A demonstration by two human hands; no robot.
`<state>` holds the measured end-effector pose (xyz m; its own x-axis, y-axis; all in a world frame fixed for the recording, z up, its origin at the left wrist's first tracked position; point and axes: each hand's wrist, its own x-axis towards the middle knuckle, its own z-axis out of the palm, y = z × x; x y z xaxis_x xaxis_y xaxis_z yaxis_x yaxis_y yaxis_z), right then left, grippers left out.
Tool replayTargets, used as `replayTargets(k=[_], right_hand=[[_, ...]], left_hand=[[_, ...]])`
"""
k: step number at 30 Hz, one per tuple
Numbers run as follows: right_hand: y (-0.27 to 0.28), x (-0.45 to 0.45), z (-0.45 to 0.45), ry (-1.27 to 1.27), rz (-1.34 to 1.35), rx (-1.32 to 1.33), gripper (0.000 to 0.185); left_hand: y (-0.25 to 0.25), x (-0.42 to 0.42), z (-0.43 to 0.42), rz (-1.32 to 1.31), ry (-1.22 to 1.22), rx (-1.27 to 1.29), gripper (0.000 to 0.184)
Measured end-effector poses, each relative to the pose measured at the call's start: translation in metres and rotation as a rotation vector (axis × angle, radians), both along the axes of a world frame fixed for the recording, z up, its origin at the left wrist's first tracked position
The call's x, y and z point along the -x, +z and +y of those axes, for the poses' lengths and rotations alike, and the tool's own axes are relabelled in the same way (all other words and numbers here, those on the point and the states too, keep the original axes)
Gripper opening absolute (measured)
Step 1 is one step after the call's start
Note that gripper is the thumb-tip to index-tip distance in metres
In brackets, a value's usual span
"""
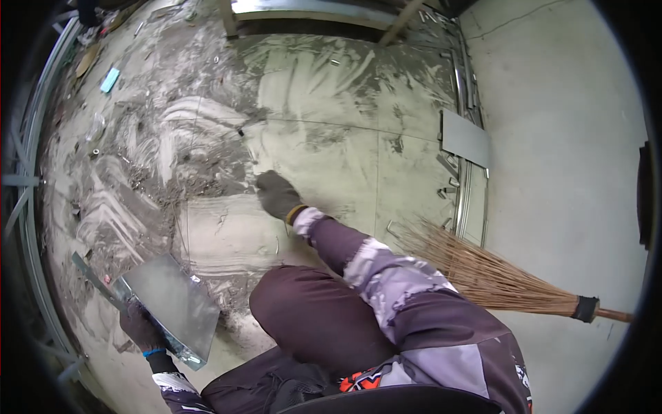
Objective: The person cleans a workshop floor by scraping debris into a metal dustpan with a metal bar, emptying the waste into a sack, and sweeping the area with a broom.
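Observation:
My left hand [143, 330], in a dark glove, grips the raised edge of a bent sheet-metal pan [172, 297] at the lower left. The pan lies low over the dusty floor. My right hand [277, 194], also gloved, reaches out over the middle of the floor. Its fingers are curled together, and whatever they hold, if anything, is hidden. Just left of it lies a patch of grey dust and debris [203, 185]. A small dark piece [241, 132] rests on the floor beyond that hand.
A stick broom [496, 276] lies at the right by the wall [552, 138]. Metal channels [463, 90] and a flat grey panel [465, 137] line the wall's foot. A turquoise object [109, 80] lies far left. A wooden-legged frame [310, 15] stands at the back.

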<state>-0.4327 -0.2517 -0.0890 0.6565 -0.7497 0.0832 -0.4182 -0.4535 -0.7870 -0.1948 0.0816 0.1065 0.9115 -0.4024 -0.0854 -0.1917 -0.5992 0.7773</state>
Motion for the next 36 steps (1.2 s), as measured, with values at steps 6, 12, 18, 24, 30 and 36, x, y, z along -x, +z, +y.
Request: replayTargets(k=[6, 12, 18, 24, 30, 36], right_hand=[[-0.028, 0.213, -0.09, -0.832, -0.085, 0.033, 0.053], [0.104, 0.202, -0.062, -0.572, -0.085, -0.426, 0.025], [0.249, 0.013, 0.033, 0.417, -0.025, -0.738, 0.097], [0.203, -0.049, 0.029, 0.45, 0.152, 0.189, 0.065], [0.168, 0.071, -0.07, 0.015, -0.172, -0.183, 0.053], [0.095, 0.227, -0.086, -0.455, -0.015, -0.538, 0.043]], left_hand=[[-0.018, -0.021, 0.012, -0.538, -0.328, -0.234, 0.028], [0.002, 0.008, -0.048, 0.051, 0.013, -0.003, 0.028], [0.047, 0.049, -0.142, -0.096, -0.302, -0.063, 0.025], [0.039, 0.086, -0.252, -0.409, -0.596, -0.251, 0.029], [0.083, 0.089, -0.195, -0.47, -0.826, -0.071, 0.021], [0.136, 0.074, 0.029, 0.257, -0.035, -0.179, 0.027]])
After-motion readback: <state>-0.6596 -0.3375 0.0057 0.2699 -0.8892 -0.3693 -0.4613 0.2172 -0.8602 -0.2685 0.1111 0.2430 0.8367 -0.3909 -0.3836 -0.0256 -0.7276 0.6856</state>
